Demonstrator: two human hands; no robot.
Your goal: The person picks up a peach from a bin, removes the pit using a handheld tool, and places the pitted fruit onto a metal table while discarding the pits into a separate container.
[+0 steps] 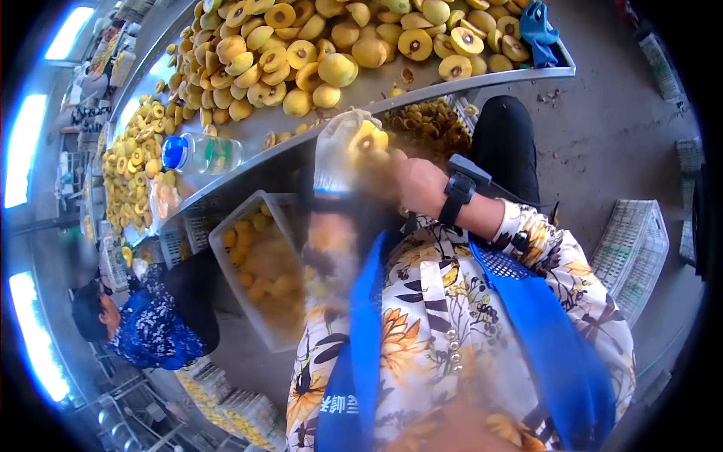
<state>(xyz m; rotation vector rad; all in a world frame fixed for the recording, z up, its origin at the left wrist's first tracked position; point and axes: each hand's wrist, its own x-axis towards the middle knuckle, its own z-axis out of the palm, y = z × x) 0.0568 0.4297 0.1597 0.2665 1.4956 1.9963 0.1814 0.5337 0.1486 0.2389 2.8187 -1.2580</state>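
Observation:
My left hand (334,154), in a whitish glove, is closed around a cut yellow peach (369,138) at the front edge of the metal table (422,92). My bare right hand (419,184), with a black band at the wrist, is right beside the peach. Its fingers are curled, and motion blur hides what they grip, if anything. On the table beyond my hands lies a large heap of halved yellow peaches (301,54), several with brown pit centres showing. A crate of brownish pits and scraps (431,126) stands below the table edge.
A clear bottle (212,154) with a blue cap lies on the table. A blue glove or cloth (536,34) hangs at the table's corner. The white crate (288,331) at left holds yellow fruit. Stacked white crates (631,252) stand right. A co-worker (154,324) sits at left.

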